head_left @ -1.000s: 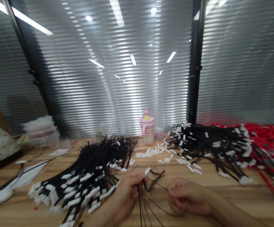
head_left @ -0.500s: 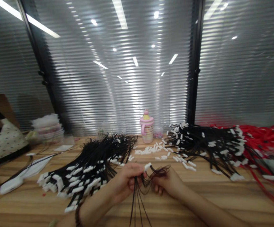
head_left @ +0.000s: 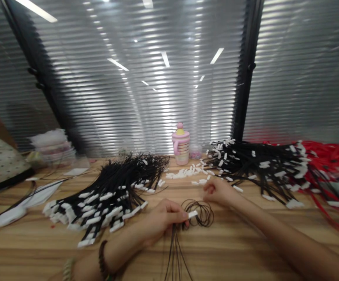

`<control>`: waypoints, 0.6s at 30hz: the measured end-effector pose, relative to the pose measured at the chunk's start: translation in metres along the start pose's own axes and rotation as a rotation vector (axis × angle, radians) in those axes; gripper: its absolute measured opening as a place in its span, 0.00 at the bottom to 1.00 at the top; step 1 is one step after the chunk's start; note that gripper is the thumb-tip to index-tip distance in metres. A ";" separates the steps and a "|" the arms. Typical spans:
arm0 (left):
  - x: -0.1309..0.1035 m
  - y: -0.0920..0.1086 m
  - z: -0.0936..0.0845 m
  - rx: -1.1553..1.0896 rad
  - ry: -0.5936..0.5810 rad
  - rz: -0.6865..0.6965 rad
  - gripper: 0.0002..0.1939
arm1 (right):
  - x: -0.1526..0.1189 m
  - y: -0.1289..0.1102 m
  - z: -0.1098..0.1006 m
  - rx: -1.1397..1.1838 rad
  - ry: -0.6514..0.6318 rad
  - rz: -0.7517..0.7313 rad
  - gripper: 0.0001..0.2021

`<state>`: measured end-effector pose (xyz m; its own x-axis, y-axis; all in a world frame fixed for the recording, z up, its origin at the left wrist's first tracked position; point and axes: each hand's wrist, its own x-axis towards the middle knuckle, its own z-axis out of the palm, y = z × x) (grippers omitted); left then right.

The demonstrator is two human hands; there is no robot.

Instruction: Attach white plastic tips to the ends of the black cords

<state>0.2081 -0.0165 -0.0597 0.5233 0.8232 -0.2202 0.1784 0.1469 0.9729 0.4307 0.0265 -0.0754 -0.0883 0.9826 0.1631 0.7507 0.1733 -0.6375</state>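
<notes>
My left hand (head_left: 167,218), low in the middle, pinches a bundle of thin dark cords (head_left: 176,249) whose straight ends hang toward the front edge. Beside its fingertips is a white connector piece (head_left: 192,214), with loops of the same cord (head_left: 206,214) curling to its right. Farther back and right, my right hand (head_left: 217,191) is at the near side of the scattered white pieces (head_left: 183,173). Its fingers are curled together, and whatever they hold, if anything, is too small to make out.
A large bundle of black cords with white ends (head_left: 99,195) lies left; another black bundle (head_left: 254,156) lies right, beside red cords (head_left: 330,156). At the back stands a pink cup (head_left: 181,146). Plastic containers (head_left: 52,146) and a dotted bag (head_left: 2,164) are far left.
My right hand has left the cord loops and moved back and right to the loose white pieces. My left hand still grips the cords. The view has tilted down slightly.
</notes>
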 end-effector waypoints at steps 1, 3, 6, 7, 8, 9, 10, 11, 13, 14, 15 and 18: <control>-0.001 0.001 0.001 -0.001 0.012 0.006 0.13 | -0.001 -0.003 -0.004 0.032 0.091 0.000 0.09; -0.001 0.003 0.003 -0.032 0.029 0.021 0.11 | -0.010 -0.014 -0.007 0.097 0.382 -0.112 0.08; -0.001 0.005 0.004 -0.078 0.043 -0.005 0.11 | -0.036 -0.037 0.003 0.131 0.551 -0.430 0.05; -0.001 0.005 0.004 -0.106 0.050 -0.010 0.10 | -0.047 -0.044 0.010 0.093 0.521 -0.541 0.03; 0.000 0.005 0.004 -0.146 0.056 -0.010 0.09 | -0.057 -0.050 0.017 0.035 0.460 -0.669 0.02; 0.000 0.005 0.004 -0.190 0.063 -0.008 0.09 | -0.066 -0.055 0.025 -0.028 0.394 -0.795 0.02; 0.000 0.004 0.004 -0.231 0.069 -0.006 0.08 | -0.074 -0.059 0.032 -0.076 0.360 -0.861 0.04; 0.000 0.004 0.004 -0.263 0.075 -0.007 0.07 | -0.080 -0.062 0.037 -0.088 0.343 -0.882 0.06; 0.001 0.003 0.003 -0.279 0.086 -0.017 0.08 | -0.089 -0.066 0.043 -0.057 0.263 -0.869 0.06; 0.001 0.002 0.003 -0.277 0.091 -0.018 0.08 | -0.092 -0.068 0.044 -0.011 0.205 -0.850 0.06; 0.002 0.002 0.003 -0.278 0.092 -0.018 0.08 | -0.093 -0.069 0.043 0.038 0.131 -0.827 0.05; 0.005 0.000 0.001 -0.292 0.099 -0.021 0.08 | -0.092 -0.067 0.040 0.144 -0.094 -0.725 0.04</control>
<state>0.2116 -0.0130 -0.0608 0.4357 0.8656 -0.2467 -0.0662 0.3042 0.9503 0.3622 -0.0731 -0.0776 -0.5897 0.6186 0.5193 0.3895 0.7811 -0.4881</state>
